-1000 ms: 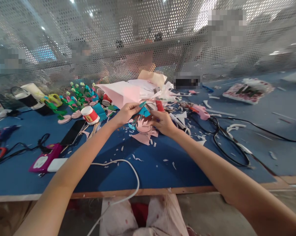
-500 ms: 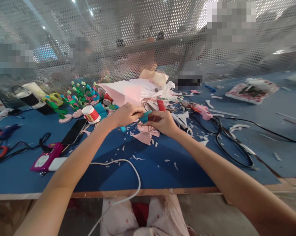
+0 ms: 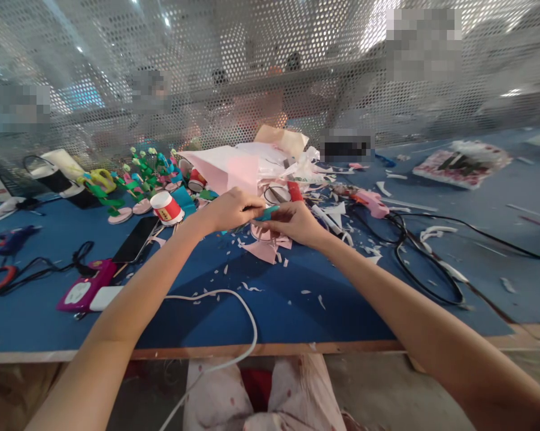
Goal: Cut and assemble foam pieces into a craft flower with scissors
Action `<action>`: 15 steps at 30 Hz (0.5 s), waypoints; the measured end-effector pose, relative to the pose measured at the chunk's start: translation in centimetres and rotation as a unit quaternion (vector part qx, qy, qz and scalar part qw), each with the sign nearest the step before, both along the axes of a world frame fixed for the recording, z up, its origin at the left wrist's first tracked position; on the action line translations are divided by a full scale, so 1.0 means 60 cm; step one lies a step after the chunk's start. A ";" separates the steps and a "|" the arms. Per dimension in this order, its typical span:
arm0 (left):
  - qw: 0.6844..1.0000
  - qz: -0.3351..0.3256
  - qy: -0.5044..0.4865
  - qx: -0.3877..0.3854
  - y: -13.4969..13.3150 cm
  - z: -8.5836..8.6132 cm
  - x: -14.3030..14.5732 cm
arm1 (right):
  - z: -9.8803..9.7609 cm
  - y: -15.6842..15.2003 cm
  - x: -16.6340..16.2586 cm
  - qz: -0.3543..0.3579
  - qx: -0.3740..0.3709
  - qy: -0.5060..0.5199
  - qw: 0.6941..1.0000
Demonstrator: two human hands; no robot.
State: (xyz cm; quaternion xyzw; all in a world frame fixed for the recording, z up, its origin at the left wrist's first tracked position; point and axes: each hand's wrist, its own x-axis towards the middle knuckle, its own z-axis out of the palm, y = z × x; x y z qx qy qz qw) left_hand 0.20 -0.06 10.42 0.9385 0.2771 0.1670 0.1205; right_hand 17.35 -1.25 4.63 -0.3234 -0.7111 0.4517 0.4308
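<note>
Between my fingertips is a small teal piece of paper (image 3: 268,213), partly covered by the fingers. My left hand (image 3: 236,209) pinches its left side, and my right hand (image 3: 296,222) grips it from the right. Both hands are closed and raised a little over the table. Pink paper scraps (image 3: 261,251) lie just beneath them. Behind the hands are a larger pink sheet (image 3: 243,172) and a red roll or tube (image 3: 294,191), partly hidden. Scissors seem to lie near it, though their shape is not fully visible.
A red-and-white paper cup (image 3: 167,208) stands left, near green paper flowers (image 3: 146,170) on round pink bases. A black phone (image 3: 136,240) and a magenta power strip (image 3: 85,287) lie closer. To the right are a pink glue gun (image 3: 372,203) and its black cord (image 3: 400,263).
The teal paper has turned and now looks narrower between my fingers. My right hand has shifted slightly left; my left hand stays nearly in place.
</note>
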 end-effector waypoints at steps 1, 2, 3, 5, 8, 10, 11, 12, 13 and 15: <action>1.000 0.006 -0.010 -0.017 0.000 0.001 0.000 | 0.001 -0.001 0.000 0.000 -0.003 0.003 1.000; 0.998 0.016 -0.029 -0.044 0.001 0.001 -0.001 | 0.002 -0.001 -0.001 0.000 -0.008 0.008 1.000; 0.994 0.031 -0.061 -0.081 0.003 0.001 -0.002 | 0.002 -0.001 -0.001 0.002 -0.014 0.015 1.000; 0.969 0.075 -0.148 -0.184 0.013 -0.002 -0.009 | 0.002 0.000 -0.001 0.006 -0.027 0.031 0.999; 0.895 0.125 -0.230 -0.362 0.032 -0.008 -0.025 | 0.000 0.004 0.001 0.012 -0.042 0.043 0.998; 0.861 0.121 -0.200 -0.451 0.041 -0.010 -0.037 | -0.001 0.005 0.002 0.016 -0.046 0.039 0.998; 0.851 0.111 -0.195 -0.475 0.044 -0.011 -0.041 | -0.001 0.006 0.003 0.018 -0.047 0.035 0.998; 0.845 0.097 -0.190 -0.490 0.045 -0.011 -0.044 | 0.000 0.005 0.003 0.020 -0.049 0.030 0.998; 0.842 0.081 -0.190 -0.498 0.045 -0.012 -0.045 | 0.001 0.005 0.004 0.024 -0.050 0.023 0.998; 0.840 0.046 -0.190 -0.505 0.043 -0.014 -0.042 | 0.002 0.003 0.004 0.038 -0.059 0.008 0.997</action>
